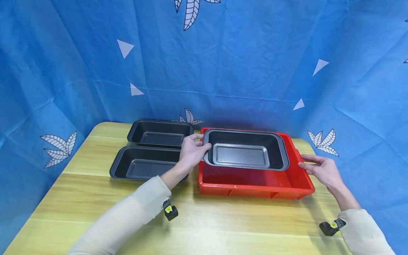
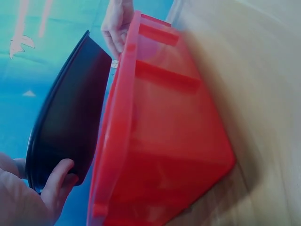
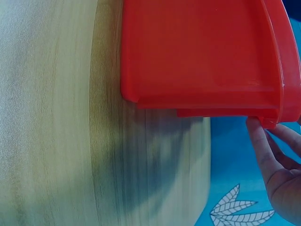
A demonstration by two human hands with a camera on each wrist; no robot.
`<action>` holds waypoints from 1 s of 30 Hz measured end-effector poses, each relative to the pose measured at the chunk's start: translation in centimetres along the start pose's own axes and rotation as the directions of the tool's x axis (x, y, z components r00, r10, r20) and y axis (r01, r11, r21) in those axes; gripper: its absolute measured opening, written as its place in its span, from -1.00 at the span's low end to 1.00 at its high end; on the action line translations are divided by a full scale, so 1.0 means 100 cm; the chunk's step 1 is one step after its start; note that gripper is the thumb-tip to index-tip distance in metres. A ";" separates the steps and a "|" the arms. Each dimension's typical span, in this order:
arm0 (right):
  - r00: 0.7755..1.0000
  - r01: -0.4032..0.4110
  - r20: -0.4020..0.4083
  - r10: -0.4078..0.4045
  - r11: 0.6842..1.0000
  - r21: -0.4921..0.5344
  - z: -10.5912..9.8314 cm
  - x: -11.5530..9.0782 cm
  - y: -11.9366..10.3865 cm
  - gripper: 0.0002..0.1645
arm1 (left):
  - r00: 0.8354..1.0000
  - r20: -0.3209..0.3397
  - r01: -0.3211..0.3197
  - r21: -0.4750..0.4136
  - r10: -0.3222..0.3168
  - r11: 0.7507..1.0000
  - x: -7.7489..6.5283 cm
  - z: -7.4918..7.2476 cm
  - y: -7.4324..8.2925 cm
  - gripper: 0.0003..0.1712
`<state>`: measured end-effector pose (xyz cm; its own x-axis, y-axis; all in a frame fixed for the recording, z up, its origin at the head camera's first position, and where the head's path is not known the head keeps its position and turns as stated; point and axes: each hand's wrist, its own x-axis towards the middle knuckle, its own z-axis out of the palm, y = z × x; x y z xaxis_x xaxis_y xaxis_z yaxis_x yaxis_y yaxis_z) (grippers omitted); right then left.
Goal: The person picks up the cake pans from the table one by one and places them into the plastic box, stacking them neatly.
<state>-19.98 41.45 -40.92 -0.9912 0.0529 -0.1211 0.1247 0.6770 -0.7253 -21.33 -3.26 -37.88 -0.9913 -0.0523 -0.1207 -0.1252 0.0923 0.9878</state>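
Observation:
My left hand (image 1: 192, 151) grips the left end of a dark loaf pan (image 1: 242, 156), thumb over its rim. That pan hangs above the back part of a red plastic bin (image 1: 255, 191), its inside facing up in the head view. In the left wrist view, the pan's dark outer side (image 2: 70, 108) is apart from the bin wall (image 2: 155, 122), and the left thumb (image 2: 59, 181) presses on the pan. At the bin's right end, my right hand (image 1: 325, 172) holds the rim between thumb and fingers. The right wrist view shows fingers (image 3: 263, 150) at the rim's underside.
Two more dark loaf pans stand left of the bin, one at the back (image 1: 159, 132) and one nearer (image 1: 143, 163), partly behind my left hand and wrist. All rest on a wooden table (image 1: 204, 226). A blue patterned cloth (image 1: 223, 71) hangs behind and beside it.

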 end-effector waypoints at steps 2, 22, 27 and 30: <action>1.000 0.001 -0.001 -0.001 1.000 0.004 0.000 0.000 0.000 -0.25 | 1.000 -0.008 0.016 -0.008 -0.016 1.000 0.003 0.006 -0.002 -0.53; 1.000 0.000 -0.010 0.000 1.000 -0.015 0.000 0.000 0.000 -0.26 | 0.999 -0.007 0.044 0.044 -0.044 0.998 0.015 0.049 -0.019 -0.55; 1.000 -0.002 -0.008 0.002 1.000 -0.022 0.000 -0.001 -0.001 -0.26 | 0.999 -0.015 0.041 0.063 -0.040 0.997 0.018 0.056 -0.020 -0.58; 1.000 0.000 -0.007 -0.001 0.999 -0.032 0.000 0.000 -0.001 -0.26 | 0.999 0.002 0.051 0.038 -0.051 0.998 0.017 0.060 -0.021 -0.57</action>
<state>-19.94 41.37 -40.90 -0.9916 0.0576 -0.1159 0.1229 0.7001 -0.7034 -23.01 2.42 -40.79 -0.9837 -0.0548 -0.1714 -0.1771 0.1271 0.9759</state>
